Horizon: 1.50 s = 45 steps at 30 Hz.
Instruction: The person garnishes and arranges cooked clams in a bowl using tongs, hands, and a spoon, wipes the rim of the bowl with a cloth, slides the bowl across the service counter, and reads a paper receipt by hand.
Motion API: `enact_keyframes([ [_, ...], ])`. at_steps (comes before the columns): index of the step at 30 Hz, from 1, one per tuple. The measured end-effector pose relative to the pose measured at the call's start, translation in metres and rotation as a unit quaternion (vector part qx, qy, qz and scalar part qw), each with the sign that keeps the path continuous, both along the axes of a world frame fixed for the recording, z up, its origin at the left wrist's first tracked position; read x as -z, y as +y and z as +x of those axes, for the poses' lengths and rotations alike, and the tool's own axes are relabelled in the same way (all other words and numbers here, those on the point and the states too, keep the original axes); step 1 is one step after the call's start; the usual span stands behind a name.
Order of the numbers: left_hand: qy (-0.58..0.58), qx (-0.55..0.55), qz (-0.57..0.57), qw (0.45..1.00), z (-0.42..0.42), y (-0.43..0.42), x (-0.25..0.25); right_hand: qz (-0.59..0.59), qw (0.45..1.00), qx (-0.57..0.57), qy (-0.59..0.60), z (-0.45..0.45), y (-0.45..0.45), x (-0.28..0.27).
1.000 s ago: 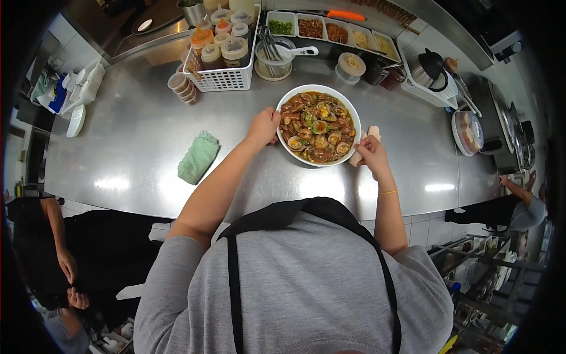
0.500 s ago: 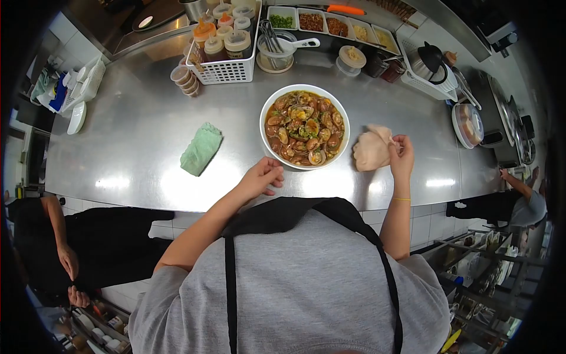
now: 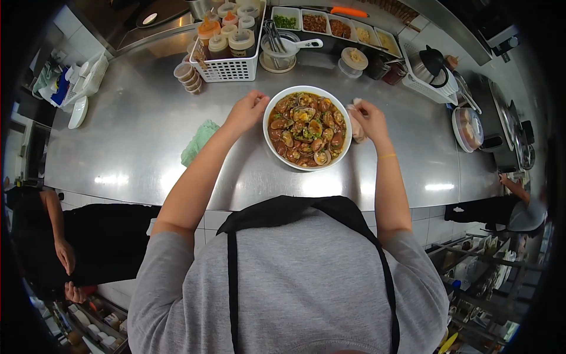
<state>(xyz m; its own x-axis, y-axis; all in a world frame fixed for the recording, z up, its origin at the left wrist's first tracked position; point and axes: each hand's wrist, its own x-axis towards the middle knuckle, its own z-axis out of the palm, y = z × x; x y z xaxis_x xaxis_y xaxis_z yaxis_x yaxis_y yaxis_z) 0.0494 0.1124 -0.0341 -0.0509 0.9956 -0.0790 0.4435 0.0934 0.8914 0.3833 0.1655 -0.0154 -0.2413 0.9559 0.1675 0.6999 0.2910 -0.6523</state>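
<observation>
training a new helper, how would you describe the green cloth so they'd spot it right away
On the steel counter, find the big white bowl of clams. Left of it, partly hidden behind the left forearm, lies a crumpled green cloth. Its minty colour sets it apart from the pinkish cloth by the right hand.

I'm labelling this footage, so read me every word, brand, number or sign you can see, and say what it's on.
No text can be read.
White handle: small dark marks, too small to read.
Squeeze bottles: no writing I can make out.
White bowl: no lettering visible.
</observation>
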Motion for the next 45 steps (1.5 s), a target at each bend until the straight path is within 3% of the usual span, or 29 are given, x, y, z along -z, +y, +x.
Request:
enact_keyframes([
  [4,0.119,0.053,0.027,0.991,0.017,0.019,0.007,-0.007,1.0,-0.017,0.0,-0.021,0.029,0.008],
  [7,0.115,0.048,0.004,0.992,0.026,0.021,0.009,0.003,0.997,-0.065,0.038,-0.031,0.033,0.0],
  [15,0.084,0.016,0.02,0.996,0.029,0.021,0.021,0.096,0.968,-0.213,-0.094,-0.026,0.023,-0.015],
  [26,0.054,-0.023,0.031,0.998,0.033,0.018,0.021,0.037,0.992,-0.115,-0.04,-0.002,-0.082,-0.018],
  [29,0.056,-0.025,0.01,0.998,0.034,0.017,0.018,0.008,0.99,-0.126,-0.057,-0.003,-0.101,-0.025],
  [31,0.062,-0.027,0.012,0.998,0.034,0.018,0.02,-0.046,0.981,-0.187,-0.009,-0.001,-0.103,-0.03],
  [34,0.076,-0.027,0.019,0.997,0.034,0.019,0.023,0.017,0.99,-0.136,-0.041,0.006,-0.081,-0.034],
  [38,0.081,-0.023,0.036,0.996,0.033,0.02,0.025,0.017,0.99,-0.118,-0.074,0.003,-0.064,-0.031],
  [45,0.08,-0.046,0.035,0.995,0.036,0.019,0.024,0.059,0.987,-0.118,-0.095,-0.01,-0.105,-0.022],
])
